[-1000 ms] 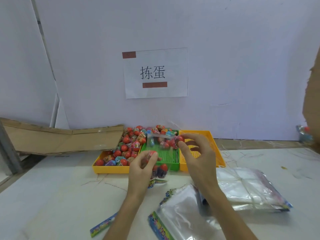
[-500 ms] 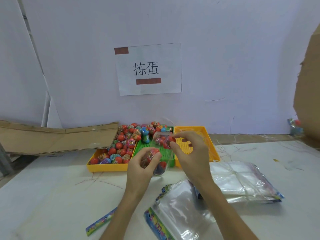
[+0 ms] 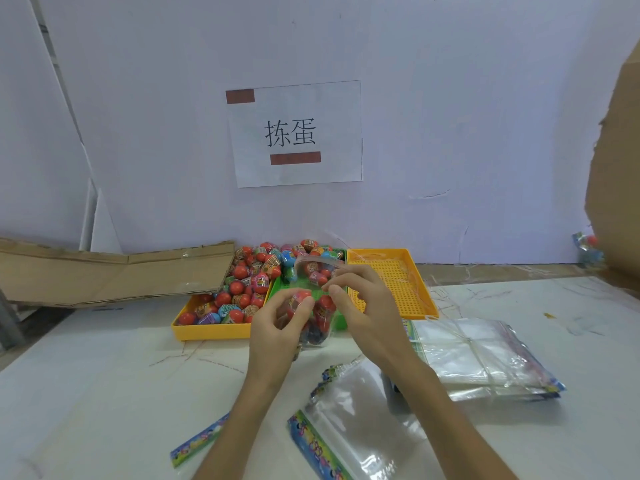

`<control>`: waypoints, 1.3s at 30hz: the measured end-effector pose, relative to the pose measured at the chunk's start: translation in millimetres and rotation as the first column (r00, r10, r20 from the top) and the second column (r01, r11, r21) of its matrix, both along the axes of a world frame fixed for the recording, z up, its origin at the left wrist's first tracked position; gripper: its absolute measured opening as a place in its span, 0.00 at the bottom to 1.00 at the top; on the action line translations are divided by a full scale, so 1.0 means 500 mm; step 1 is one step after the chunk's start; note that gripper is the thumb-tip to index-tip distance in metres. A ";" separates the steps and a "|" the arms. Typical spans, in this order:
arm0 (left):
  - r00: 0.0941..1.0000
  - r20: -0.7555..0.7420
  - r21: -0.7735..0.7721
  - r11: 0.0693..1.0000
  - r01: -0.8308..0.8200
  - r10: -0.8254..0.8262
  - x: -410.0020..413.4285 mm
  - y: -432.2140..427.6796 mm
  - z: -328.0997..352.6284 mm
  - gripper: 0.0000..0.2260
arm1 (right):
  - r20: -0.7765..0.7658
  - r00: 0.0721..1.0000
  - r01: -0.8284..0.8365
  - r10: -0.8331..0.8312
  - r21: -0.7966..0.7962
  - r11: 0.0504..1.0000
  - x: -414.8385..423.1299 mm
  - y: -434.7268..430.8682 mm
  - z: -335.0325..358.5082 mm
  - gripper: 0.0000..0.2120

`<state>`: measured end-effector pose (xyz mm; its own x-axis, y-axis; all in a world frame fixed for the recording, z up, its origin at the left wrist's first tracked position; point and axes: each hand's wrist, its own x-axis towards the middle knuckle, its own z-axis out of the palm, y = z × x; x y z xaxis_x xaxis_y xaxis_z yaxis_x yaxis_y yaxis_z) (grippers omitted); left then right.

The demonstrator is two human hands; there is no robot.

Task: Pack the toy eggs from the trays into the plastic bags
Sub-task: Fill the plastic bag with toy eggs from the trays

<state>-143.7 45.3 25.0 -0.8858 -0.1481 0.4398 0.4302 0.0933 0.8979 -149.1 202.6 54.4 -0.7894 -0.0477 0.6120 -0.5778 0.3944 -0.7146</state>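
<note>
Between my hands hangs a clear plastic bag [image 3: 320, 327] with toy eggs inside it. My left hand [image 3: 277, 327] grips its left side with thumb and fingers. At the bag's upper right edge, my right hand [image 3: 363, 306] pinches the plastic. Behind them a yellow tray [image 3: 211, 330] is heaped with red and coloured toy eggs [image 3: 249, 285]. A green tray [image 3: 277, 289] beside it holds more eggs at its far end. Right of that lies a second yellow tray [image 3: 391, 282] with no eggs in sight.
A tied stack of clear bags [image 3: 481, 358] lies at the right. One loose bag with a printed header [image 3: 349, 427] sits near me, and a printed strip [image 3: 197, 441] to its left. Flattened cardboard [image 3: 104, 271] leans at the back left, a cardboard box [image 3: 616, 188] at the right.
My hands with the bag have come slightly nearer and closer together. The view has tilted, so the trays sit lower and more to the left than one second ago.
</note>
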 end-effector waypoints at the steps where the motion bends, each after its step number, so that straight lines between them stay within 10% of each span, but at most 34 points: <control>1: 1.000 0.008 0.009 1.000 0.003 -0.003 -0.001 -0.001 0.000 0.04 | -0.016 1.000 0.010 -0.010 -0.022 1.000 0.000 -0.001 0.001 0.08; 7: 0.987 0.157 0.144 0.989 0.009 -0.031 -0.001 -0.002 0.005 0.11 | 0.206 0.978 0.023 0.017 -0.193 0.981 0.002 -0.006 0.004 0.26; 10: 0.974 0.219 0.211 0.978 0.007 -0.054 -0.003 -0.005 0.006 0.11 | 0.385 0.919 -0.027 0.085 -0.154 0.988 -0.004 -0.011 -0.002 0.13; 17: 0.951 0.197 0.221 0.956 0.193 -0.238 0.005 -0.005 0.018 0.21 | 0.348 0.934 0.027 0.084 -0.304 0.952 -0.007 -0.014 -0.010 0.04; 39: 0.961 0.185 0.198 0.966 0.168 -0.205 -0.007 -0.012 0.002 0.15 | 0.431 0.882 -0.051 0.193 -0.319 0.946 0.003 -0.026 -0.012 0.23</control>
<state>-147.1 39.2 26.0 -0.9726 -0.0314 0.2305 0.2326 -0.1409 0.9623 -147.5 189.6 48.5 -0.9808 -0.0382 0.1915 -0.1939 0.0764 -0.9780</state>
